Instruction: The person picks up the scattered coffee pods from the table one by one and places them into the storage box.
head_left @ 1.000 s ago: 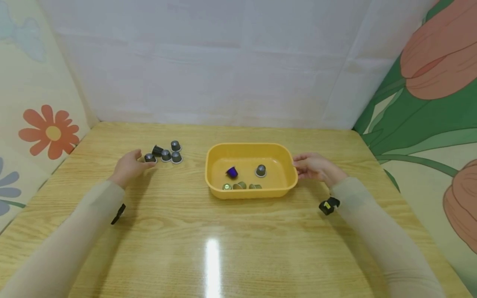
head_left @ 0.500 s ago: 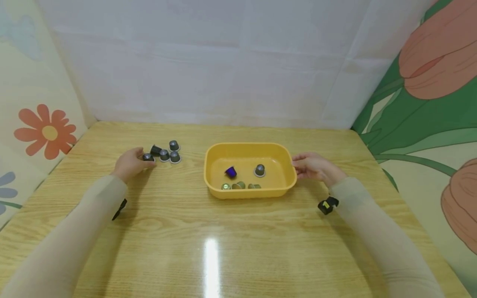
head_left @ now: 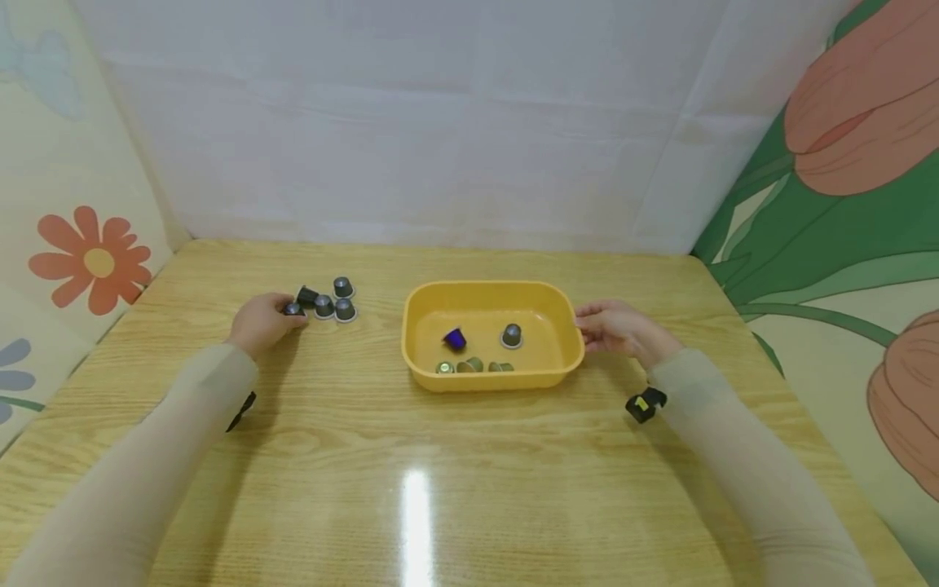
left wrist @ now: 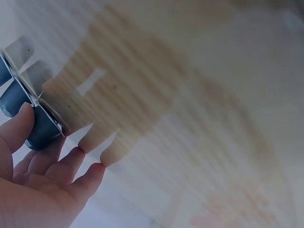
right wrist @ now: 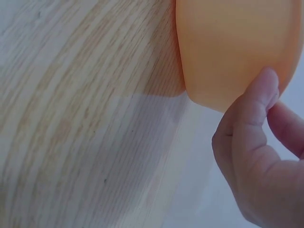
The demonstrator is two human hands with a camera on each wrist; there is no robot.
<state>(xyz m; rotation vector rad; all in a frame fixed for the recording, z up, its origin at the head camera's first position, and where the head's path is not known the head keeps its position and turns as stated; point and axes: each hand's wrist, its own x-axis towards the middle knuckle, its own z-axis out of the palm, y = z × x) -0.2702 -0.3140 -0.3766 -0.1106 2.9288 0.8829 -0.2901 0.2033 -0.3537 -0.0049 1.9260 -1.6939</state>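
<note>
Left hand (head_left: 260, 324): dark capsule (head_left: 294, 310) pinched, towards far left corner of worktop (head_left: 308, 489). Four loose capsules (head_left: 345, 310) crowding it, rightward. Yellow tub (head_left: 499, 381) toward far edge, assorted pods (head_left: 512, 335) inside. Right hand (head_left: 619, 328): fingertips on tub's right end, grip undeterminable.

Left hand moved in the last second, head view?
Yes, slightly: judged against the orange-red wall flower, the left hand has shifted to the picture's right, further in toward the dark capsules.

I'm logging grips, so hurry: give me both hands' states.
Left hand: closed, pinching a dark capsule.
Right hand: touching the yellow tray; whether gripping it cannot be told.
</note>
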